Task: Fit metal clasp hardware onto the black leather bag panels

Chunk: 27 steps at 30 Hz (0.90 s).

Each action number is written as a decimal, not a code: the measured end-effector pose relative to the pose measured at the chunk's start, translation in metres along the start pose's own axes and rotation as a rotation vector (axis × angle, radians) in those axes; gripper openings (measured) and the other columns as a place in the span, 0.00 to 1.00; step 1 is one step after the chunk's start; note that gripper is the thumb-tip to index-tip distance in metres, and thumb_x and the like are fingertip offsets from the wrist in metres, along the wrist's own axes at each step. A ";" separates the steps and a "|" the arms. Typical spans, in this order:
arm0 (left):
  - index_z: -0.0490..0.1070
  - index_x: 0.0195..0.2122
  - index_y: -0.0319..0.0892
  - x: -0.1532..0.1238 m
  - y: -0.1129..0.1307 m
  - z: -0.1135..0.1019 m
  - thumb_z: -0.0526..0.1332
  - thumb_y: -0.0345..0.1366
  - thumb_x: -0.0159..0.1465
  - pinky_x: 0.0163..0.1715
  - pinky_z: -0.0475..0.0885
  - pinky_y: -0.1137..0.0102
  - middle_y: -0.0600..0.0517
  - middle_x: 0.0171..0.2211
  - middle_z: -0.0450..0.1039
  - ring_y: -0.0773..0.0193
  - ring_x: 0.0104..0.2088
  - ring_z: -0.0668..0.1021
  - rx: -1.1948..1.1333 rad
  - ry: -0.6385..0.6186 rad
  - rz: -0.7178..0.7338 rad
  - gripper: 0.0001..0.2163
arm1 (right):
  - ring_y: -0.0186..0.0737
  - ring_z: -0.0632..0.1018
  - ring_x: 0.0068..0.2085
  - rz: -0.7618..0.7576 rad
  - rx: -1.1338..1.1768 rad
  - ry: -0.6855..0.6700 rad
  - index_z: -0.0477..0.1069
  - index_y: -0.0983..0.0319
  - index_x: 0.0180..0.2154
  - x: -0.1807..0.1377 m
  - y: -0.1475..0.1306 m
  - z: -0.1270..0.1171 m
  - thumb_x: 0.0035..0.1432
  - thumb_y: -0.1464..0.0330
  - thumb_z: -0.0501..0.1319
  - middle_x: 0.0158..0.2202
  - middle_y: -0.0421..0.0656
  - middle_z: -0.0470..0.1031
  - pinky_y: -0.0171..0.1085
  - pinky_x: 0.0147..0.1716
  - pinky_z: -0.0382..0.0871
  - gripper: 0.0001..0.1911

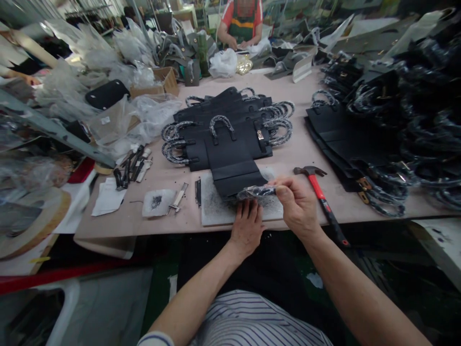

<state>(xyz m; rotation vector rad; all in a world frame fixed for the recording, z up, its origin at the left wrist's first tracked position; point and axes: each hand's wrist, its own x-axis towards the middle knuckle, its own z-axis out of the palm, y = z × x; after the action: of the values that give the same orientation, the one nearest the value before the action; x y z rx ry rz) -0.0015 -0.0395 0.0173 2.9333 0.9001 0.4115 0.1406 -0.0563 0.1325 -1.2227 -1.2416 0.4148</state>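
Note:
A black bag panel (234,163) lies over a stack of similar panels, its near end reaching onto a speckled white board (212,216). At that near end is a plastic-wrapped bag handle (257,191). My right hand (298,204) pinches the handle's right end between thumb and fingers. Flat on the board, my left hand (248,228) has its fingers stretched forward; their tips reach the panel's near edge and are partly hidden under the handle. Right of my right hand, a claw hammer (319,192) with a red and black grip lies on the table.
Left of the board are a small white dish (157,203) of dark bits, a metal tool (178,198) and several dark hand tools (131,166). More black bag panels (338,139) are piled at right. Across the table sits a person (241,29) among plastic and grey pieces.

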 end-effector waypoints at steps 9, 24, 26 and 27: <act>0.62 0.64 0.35 -0.065 -0.047 -0.023 0.57 0.31 0.70 0.59 0.70 0.50 0.38 0.59 0.72 0.46 0.61 0.72 -0.067 0.027 0.063 0.22 | 0.37 0.72 0.38 -0.076 -0.120 -0.477 0.63 0.58 0.37 -0.074 0.025 -0.003 0.71 0.68 0.53 0.35 0.39 0.70 0.54 0.63 0.57 0.06; 0.71 0.55 0.39 -0.047 -0.095 -0.039 0.59 0.31 0.69 0.61 0.71 0.51 0.40 0.56 0.75 0.50 0.59 0.75 -0.134 0.325 -0.127 0.14 | 0.38 0.71 0.38 -0.136 -0.337 -0.684 0.62 0.59 0.37 -0.096 0.034 0.001 0.70 0.70 0.53 0.35 0.40 0.68 0.57 0.66 0.52 0.05; 0.68 0.59 0.38 -0.041 -0.097 -0.034 0.59 0.34 0.69 0.63 0.69 0.48 0.38 0.61 0.69 0.47 0.64 0.71 -0.128 0.258 -0.122 0.18 | 0.39 0.71 0.38 -0.132 -0.338 -0.699 0.62 0.59 0.37 -0.096 0.035 0.000 0.70 0.71 0.53 0.35 0.40 0.69 0.58 0.66 0.52 0.05; 0.67 0.61 0.38 -0.040 -0.098 -0.032 0.58 0.34 0.69 0.64 0.67 0.46 0.37 0.64 0.66 0.46 0.66 0.68 -0.120 0.224 -0.111 0.19 | 0.39 0.71 0.38 -0.128 -0.336 -0.706 0.63 0.59 0.37 -0.096 0.036 0.000 0.70 0.71 0.53 0.35 0.40 0.69 0.58 0.66 0.52 0.05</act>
<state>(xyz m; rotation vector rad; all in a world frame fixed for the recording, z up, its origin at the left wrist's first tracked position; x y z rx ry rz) -0.0949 0.0183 0.0265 2.7523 1.0169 0.7706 0.1198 -0.1209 0.0552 -1.3127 -2.0471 0.5867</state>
